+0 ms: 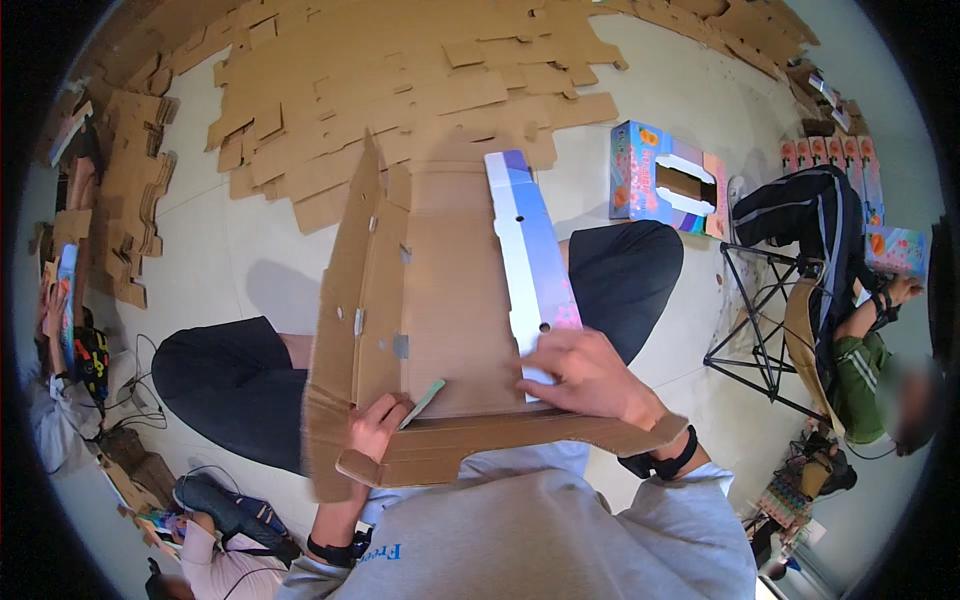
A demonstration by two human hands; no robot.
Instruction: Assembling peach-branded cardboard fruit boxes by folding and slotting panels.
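A partly folded cardboard box point(455, 290) lies across my lap, its plain brown inside facing up. Its left wall stands raised, and a notched brown flap point(500, 445) runs along the near edge. The right side is a long panel point(522, 250) printed white, blue and pink, with small round holes. My left hand point(375, 425) is closed at the near left corner, partly hidden by the brown flap. Beside its fingertips is a thin pale green strip point(422, 404); I cannot tell whether it is held. My right hand point(590, 375) is closed around the near end of the printed panel.
Flattened cardboard sheets point(400, 75) overlap on the floor ahead. A printed carton point(650, 180) with a handle opening stands at the right. Beyond a black folding stool frame point(765, 325), a person in a green top point(860, 375) sits. Others work at the left.
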